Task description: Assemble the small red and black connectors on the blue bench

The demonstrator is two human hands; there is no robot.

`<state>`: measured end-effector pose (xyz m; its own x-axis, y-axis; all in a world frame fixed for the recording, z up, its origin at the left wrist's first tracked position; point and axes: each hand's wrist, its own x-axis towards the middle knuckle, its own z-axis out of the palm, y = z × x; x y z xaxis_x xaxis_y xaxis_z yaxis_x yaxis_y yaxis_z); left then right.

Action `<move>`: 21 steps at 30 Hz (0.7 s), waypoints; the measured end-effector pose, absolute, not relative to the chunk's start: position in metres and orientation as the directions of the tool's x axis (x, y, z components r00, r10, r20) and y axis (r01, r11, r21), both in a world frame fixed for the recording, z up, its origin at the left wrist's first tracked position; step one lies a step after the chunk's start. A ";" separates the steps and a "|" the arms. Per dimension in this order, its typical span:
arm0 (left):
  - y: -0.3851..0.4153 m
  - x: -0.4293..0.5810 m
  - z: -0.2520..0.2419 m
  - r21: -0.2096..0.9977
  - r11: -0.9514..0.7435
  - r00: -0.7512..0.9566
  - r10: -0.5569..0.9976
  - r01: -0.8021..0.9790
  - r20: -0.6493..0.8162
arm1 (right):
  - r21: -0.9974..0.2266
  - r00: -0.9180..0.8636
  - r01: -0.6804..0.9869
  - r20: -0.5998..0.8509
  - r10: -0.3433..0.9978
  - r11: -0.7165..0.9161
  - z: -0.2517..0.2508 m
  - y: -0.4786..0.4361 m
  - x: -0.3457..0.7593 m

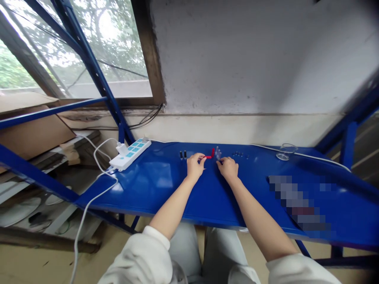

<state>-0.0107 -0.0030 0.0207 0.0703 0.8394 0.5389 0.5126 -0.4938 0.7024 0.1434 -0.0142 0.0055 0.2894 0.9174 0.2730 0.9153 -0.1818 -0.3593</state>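
Note:
My left hand (pixel 195 165) is closed, pinching a short red stick-like piece (pixel 208 157) between thumb and fingers. Just past its tip, a second red piece (pixel 212 152) stands upright on the blue table (pixel 213 197). My right hand (pixel 229 167) rests over the table with its fingers curled together. Its fingertips reach a cluster of small clear tube-like pieces (pixel 218 152); whether one is gripped is too small to tell. Left of my left hand stand two small black-topped cylinders (pixel 183 154).
Several tiny clear pieces (pixel 238 154) lie right of my right hand. Farther right is a clear cup (pixel 283 156). A blurred-out dark object (pixel 296 201) lies at the front right. At the left sits a white power strip (pixel 130 154) with a trailing cable (pixel 85 213). The wall (pixel 237 128) closes the back.

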 end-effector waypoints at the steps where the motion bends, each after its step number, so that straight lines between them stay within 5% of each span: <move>1: -0.004 -0.012 0.019 0.726 -0.493 0.056 0.843 0.480 0.535 | -0.363 0.296 0.913 0.272 0.916 -0.187 0.005 -0.013 0.143; 21: -0.013 -0.004 0.015 0.693 -0.530 0.058 0.812 0.489 0.580 | -0.411 0.211 0.909 0.312 0.926 -0.069 0.007 -0.014 0.141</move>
<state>-0.0043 -0.0127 0.0147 0.0582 0.8123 0.5803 0.4889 -0.5300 0.6928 0.1412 -0.0142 0.0069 0.2115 0.9262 0.3122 0.9089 -0.0689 -0.4113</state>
